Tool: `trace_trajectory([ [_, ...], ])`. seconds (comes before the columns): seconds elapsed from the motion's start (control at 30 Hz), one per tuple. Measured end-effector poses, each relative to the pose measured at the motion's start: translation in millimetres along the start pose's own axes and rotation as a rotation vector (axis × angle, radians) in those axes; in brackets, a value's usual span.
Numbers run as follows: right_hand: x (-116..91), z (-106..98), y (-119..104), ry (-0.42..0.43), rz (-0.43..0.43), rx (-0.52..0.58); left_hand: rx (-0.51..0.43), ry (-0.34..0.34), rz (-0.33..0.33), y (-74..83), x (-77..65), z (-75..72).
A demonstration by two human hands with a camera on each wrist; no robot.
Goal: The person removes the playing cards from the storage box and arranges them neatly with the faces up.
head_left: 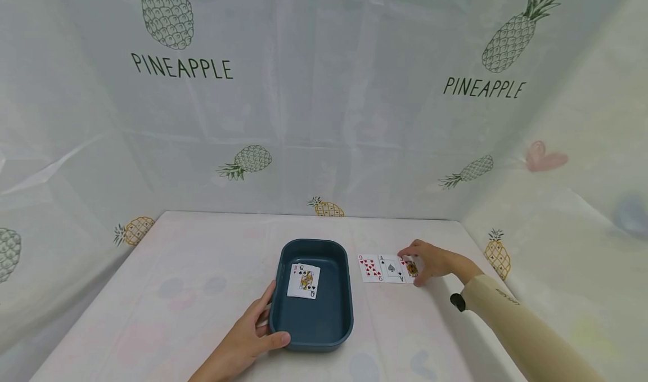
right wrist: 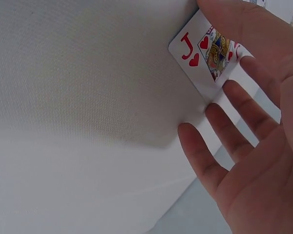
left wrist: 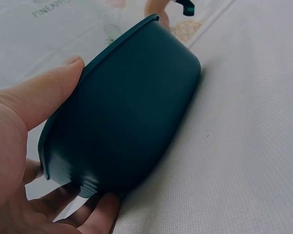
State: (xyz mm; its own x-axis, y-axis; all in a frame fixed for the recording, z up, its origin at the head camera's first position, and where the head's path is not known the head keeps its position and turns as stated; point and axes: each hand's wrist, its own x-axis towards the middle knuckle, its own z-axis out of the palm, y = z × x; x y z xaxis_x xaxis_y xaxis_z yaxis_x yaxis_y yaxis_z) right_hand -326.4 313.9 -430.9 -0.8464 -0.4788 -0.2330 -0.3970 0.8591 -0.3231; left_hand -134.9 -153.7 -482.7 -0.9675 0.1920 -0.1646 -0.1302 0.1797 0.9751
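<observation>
My left hand [head_left: 248, 328] grips the near left side of a dark blue-green rectangular bin [head_left: 344, 314]; its thumb lies on the rim and the fingers curl against the outer wall. Inside the bin are playing cards, with a black-suit queen [head_left: 305, 281] on top and a red-marked card partly covered beneath. To the bin's right, a red nine [head_left: 370, 268], an ace of spades [head_left: 391, 268] and a jack of hearts [right wrist: 200, 58] lie side by side. My right hand [head_left: 432, 261] holds the jack by opposite edges between thumb and fingers, hiding part of it.
A white, faintly patterned cloth [head_left: 167, 292] covers the table. Behind it hangs a pineapple-print curtain [head_left: 324, 117], with similar sheeting on both sides. A beige sleeve [head_left: 516, 326] covers the right forearm, and a small black object [head_left: 458, 302] sits at its cuff.
</observation>
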Motion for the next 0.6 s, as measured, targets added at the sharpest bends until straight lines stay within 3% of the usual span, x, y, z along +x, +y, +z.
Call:
trace_trajectory([
  [0.33,-4.2,-4.5,-0.1,-0.024,-0.01,-0.002,-0.015,-0.015,0.015,-0.9,0.2,-0.5],
  [0.6,-4.6,-9.0,-9.8,0.042,-0.029,-0.001,-0.018,-0.018,0.014,-0.6,-0.3,-1.2],
])
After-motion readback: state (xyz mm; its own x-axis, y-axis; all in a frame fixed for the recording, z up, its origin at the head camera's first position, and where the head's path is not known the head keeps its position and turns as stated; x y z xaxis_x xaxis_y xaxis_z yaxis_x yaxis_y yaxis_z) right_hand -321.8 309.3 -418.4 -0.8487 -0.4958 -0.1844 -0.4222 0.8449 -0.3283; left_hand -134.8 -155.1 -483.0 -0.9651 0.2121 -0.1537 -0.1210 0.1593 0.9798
